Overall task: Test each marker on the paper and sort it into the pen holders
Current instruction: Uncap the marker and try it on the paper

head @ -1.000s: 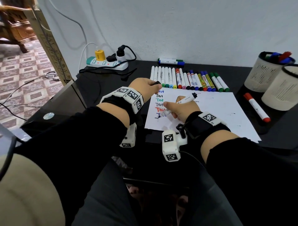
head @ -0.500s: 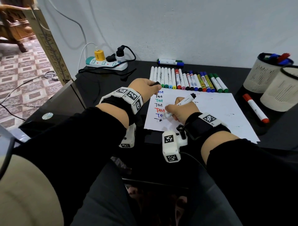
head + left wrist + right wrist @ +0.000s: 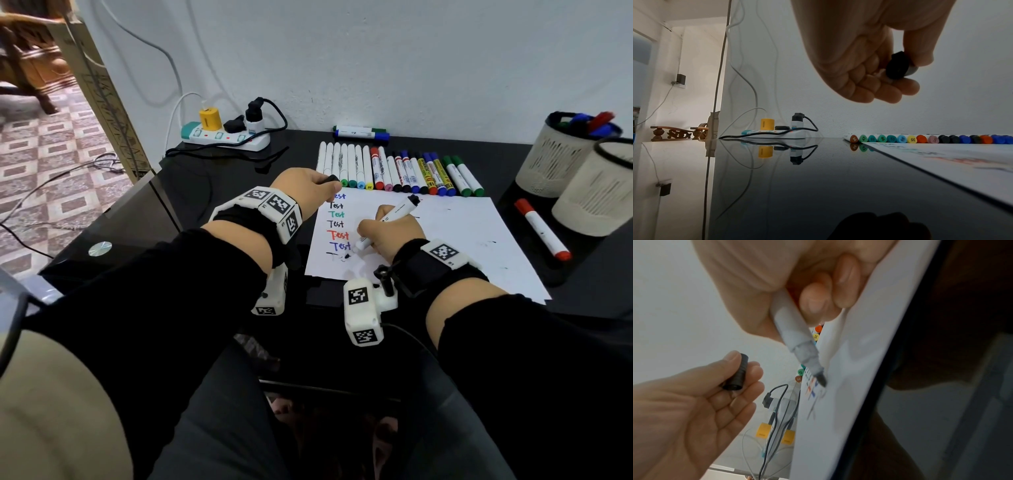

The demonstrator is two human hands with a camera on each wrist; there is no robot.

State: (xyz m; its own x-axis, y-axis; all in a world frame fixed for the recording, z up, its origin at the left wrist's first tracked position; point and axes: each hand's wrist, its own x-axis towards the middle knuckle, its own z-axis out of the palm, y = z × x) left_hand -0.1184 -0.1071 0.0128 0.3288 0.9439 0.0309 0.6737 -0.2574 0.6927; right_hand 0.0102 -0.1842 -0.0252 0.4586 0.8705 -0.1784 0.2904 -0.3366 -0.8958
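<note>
Where wall meets desk [image 3: 219,192], paper [image 3: 445,240], tiled floor [image 3: 51,154]

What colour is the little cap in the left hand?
Black. The cap shows best in the left wrist view, pinched by the left hand.

left hand [image 3: 306,189]: hovering off the surface, loosely curled, thumb and index fingertip pinching a small black cap [image 3: 897,66], the other fingers tucked under
right hand [image 3: 388,236]: heel down, fingers wrapped round a white marker [image 3: 387,221], black tip angled down and to the left
arms: both reach forward from the near edge, black sleeves pushed back off the wrists
wrists: each wears a black strap with white tagged blocks, left one further out than the right
</note>
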